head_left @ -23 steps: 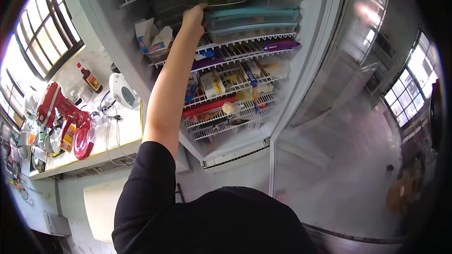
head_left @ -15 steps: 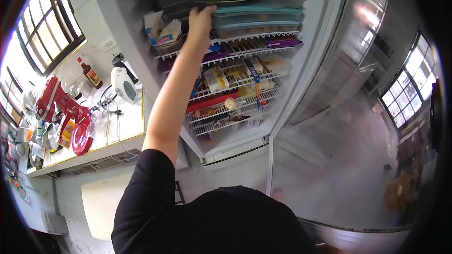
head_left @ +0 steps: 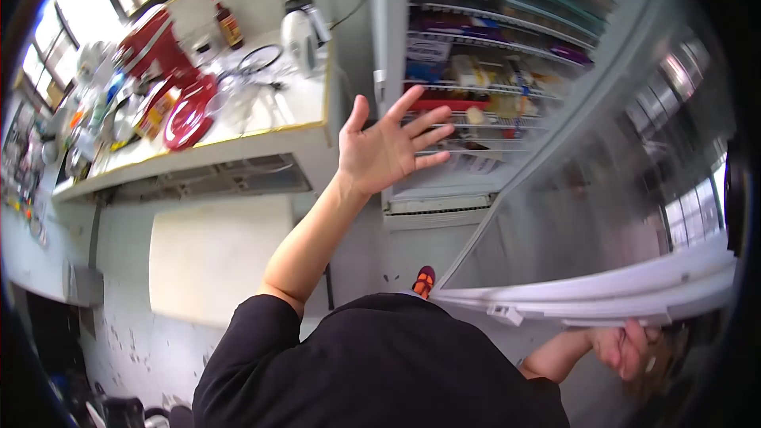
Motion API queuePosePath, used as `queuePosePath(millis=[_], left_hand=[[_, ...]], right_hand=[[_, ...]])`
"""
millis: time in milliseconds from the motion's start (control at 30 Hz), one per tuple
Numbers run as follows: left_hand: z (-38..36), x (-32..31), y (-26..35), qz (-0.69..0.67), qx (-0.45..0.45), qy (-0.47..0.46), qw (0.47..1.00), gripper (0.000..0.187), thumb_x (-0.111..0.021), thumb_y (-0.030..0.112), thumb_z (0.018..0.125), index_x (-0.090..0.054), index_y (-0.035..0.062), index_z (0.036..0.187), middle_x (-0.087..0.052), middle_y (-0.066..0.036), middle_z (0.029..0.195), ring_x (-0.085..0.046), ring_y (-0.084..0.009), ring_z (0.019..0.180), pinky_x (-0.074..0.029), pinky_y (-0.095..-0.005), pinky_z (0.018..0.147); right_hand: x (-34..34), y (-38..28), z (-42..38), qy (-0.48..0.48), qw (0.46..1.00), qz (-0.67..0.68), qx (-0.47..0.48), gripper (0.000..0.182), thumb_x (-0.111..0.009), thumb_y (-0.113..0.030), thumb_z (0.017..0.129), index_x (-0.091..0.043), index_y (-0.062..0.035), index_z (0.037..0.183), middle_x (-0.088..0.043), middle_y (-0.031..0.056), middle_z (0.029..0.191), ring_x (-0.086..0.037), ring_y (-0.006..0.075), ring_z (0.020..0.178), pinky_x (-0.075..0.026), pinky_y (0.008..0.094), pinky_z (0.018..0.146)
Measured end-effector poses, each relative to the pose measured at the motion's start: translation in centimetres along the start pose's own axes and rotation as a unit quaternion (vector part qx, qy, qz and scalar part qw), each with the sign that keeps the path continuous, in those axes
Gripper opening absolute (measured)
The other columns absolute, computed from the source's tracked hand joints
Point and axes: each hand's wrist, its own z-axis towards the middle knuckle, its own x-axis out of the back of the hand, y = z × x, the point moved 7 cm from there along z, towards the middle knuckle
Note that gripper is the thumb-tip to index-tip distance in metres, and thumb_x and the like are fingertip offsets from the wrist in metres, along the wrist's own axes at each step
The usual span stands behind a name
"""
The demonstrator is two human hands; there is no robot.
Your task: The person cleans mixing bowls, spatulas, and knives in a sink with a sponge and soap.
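My left hand (head_left: 379, 150) is raised in front of the open refrigerator (head_left: 440, 204). Its palm is turned up toward the camera, fingers spread, with nothing in it. At the lower right, my right hand (head_left: 622, 347) is curled at the outer edge of the glass refrigerator door (head_left: 547, 289). The fingers look closed on that edge, though part of the grip is hidden. Wire shelves hold food packages, a red tray (head_left: 448, 104) and a teal-lidded container (head_left: 555, 1), which is blurred.
To the left, a counter (head_left: 273, 123) carries a red stand mixer (head_left: 162, 51), a dark bottle (head_left: 227, 22), a white kettle-like appliance (head_left: 300, 38) and cables. Below it a cream panel (head_left: 218, 261) stands. One shoe (head_left: 424, 280) shows beside the door's lower corner.
My left hand has come off the upper shelf, down and out of the refrigerator, and its fingers have spread. The door stands less wide. My right hand is now visible; the view has shifted.
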Motion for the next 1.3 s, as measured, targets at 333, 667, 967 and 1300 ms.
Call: queuePosePath(millis=[333,667,967,1300], left_hand=[[-22.4,3.2,0.9,0.891,0.189,0.317,0.264,0.057,-0.055,0.034,0.078,-0.038,0.0065,0.124,-0.036,-0.016,0.128,-0.034,-0.0304,0.118,-0.008,-0.0586,0.098],[-33.8,1.2,-3.3,0.723,0.142,0.595,0.322,0.054,-0.053,0.036,0.079,-0.039,0.0081,0.123,-0.035,-0.016,0.128,-0.033,-0.0297,0.119,-0.010,-0.0632,0.095],[-40.9,-4.7,-19.3,0.447,-0.026,0.867,0.220,0.054,-0.052,0.033,0.079,-0.038,0.0106,0.125,-0.032,-0.017,0.130,-0.031,-0.0299,0.121,-0.005,-0.0630,0.096],[-41.6,-11.2,-36.4,0.238,-0.082,0.963,0.095,0.057,-0.052,0.041,0.078,-0.035,0.0194,0.128,-0.026,-0.019,0.133,-0.027,-0.0335,0.123,-0.002,-0.0613,0.096]], right_hand=[[-19.3,-16.5,1.4,-0.282,0.893,0.343,0.073,0.026,-0.059,-0.032,0.078,-0.057,-0.0067,0.077,-0.054,0.0044,0.065,-0.049,0.0211,0.055,-0.039,0.0298,0.047],[-36.2,-22.8,-5.1,-0.311,0.871,0.379,0.036,0.015,-0.054,-0.021,0.080,-0.054,-0.0070,0.074,-0.054,0.0104,0.072,-0.051,0.0296,0.071,-0.042,0.0384,0.063],[-36.8,-27.6,-7.8,-0.407,0.702,0.581,-0.064,0.019,-0.054,-0.018,0.079,-0.061,-0.0070,0.091,-0.060,0.0139,0.085,-0.056,0.0287,0.076,-0.043,0.0381,0.068],[11.0,-34.3,2.1,-0.218,0.123,0.895,0.368,0.049,-0.064,-0.030,0.071,-0.049,-0.0206,0.117,-0.022,0.0162,0.135,-0.019,0.0400,0.123,-0.019,0.0542,0.097]])
